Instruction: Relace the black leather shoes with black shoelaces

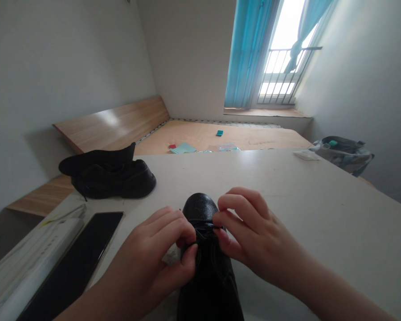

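A black leather shoe (200,206) sits on the white table (267,178) in front of me, its rounded toe pointing away. My left hand (160,252) is closed at the left side of the lacing, thumb and forefinger pinched on the black shoelace (203,235). From the right, my right hand (249,225) pinches the lace near the base of the toe cap. The fingertips cover part of the lace, and its dark strands blend into the shoe. The shoe's opening lies in deep shadow near me.
At the back left lies a second black shoe (115,183) with a black insole-like piece (96,160) on top. A dark phone (83,254) and a white marbled box (36,267) lie at the left. A small white packet (306,155) rests near the far right edge, with a bag (347,156) beyond.
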Demonstrator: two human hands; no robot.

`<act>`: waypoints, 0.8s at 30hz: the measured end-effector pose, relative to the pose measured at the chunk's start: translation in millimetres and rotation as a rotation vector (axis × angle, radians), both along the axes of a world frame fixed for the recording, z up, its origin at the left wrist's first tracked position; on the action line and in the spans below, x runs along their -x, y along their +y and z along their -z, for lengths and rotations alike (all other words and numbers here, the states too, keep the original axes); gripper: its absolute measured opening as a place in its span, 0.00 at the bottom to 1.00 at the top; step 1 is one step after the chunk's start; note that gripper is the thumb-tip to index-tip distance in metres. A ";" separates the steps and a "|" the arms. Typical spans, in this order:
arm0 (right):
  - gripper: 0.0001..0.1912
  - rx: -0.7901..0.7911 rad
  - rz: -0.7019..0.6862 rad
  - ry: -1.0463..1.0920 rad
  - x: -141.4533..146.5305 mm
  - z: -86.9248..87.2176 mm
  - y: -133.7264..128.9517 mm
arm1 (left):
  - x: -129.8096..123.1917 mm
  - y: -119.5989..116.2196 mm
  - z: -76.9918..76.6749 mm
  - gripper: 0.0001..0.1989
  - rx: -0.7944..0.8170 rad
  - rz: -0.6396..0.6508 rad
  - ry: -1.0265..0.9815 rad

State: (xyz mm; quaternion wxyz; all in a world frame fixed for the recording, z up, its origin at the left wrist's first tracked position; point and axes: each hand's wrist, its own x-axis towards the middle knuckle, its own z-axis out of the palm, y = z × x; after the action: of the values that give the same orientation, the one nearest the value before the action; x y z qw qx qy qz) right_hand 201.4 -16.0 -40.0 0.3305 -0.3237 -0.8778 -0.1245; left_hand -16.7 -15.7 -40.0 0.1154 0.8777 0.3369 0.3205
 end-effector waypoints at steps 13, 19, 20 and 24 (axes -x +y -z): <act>0.05 0.809 -0.118 0.502 9.8 -2.8 0.2 | -0.7 -2.4 -6.5 0.09 0.331 0.009 -0.112; 0.11 1.180 -0.170 0.585 8.8 -9.2 -4.8 | -1.8 -3.8 -3.1 0.08 0.331 -0.033 -0.120; 0.13 1.184 -0.171 0.576 8.8 -9.1 -4.8 | -1.5 -3.9 -2.7 0.08 0.339 -0.025 -0.116; 0.16 1.171 -0.174 0.565 10.2 -6.2 -1.7 | 0.0 -3.2 -2.1 0.07 0.421 0.011 -0.086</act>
State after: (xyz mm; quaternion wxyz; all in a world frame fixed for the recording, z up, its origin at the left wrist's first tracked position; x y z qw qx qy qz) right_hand 191.2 -17.7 -33.7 0.3264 -0.3979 -0.7027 0.4913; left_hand -16.7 -18.9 -37.9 0.3123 0.8216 0.3863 0.2796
